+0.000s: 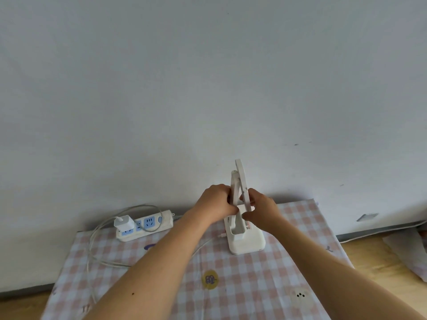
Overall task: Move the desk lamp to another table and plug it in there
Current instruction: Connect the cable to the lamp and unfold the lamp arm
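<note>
Desk lamp (246, 241) gripped by left hand (217, 203), right hand (261, 211).

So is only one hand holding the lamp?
No, the left hand and the right hand both grip the lamp on its upright part.

Person's bare left hand (216, 203) and bare right hand (262, 212) were in view. Left forearm (161, 262) and right forearm (335, 269) were uncovered from wrist down to the frame edge, both slim, widening toward the elbow. One small dark dot (132, 294) marked the left forearm, low, near the frame edge. Upper arms were cut off by the frame; clothing could not be told. Fingernails too small to judge.
</note>
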### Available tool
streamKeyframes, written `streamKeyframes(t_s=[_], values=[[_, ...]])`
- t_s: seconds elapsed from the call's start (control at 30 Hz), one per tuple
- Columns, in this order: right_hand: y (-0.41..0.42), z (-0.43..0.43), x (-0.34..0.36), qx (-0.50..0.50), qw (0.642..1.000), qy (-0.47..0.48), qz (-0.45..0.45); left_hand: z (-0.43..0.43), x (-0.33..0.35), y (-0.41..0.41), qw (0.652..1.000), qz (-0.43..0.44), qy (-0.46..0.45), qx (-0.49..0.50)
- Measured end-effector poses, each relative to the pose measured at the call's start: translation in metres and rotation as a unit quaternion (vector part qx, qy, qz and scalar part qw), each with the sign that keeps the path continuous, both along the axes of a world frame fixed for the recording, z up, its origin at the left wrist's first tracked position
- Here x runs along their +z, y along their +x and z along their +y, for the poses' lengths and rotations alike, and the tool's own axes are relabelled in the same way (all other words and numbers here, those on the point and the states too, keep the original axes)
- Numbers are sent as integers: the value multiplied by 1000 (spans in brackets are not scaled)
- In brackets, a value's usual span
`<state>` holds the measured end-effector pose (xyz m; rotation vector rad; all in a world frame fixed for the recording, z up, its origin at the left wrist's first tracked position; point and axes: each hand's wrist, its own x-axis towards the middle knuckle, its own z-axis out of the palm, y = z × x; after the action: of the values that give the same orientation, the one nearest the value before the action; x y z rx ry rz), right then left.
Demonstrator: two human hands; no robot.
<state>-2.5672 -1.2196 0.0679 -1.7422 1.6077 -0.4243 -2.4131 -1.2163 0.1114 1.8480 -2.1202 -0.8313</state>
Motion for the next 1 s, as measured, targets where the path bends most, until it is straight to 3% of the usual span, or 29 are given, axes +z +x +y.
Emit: streamKeyframes(t_s=[1.0], values=[[-38,-13,27,54,978,-69,190,1,-4,5,999,-35,-8,-4]])
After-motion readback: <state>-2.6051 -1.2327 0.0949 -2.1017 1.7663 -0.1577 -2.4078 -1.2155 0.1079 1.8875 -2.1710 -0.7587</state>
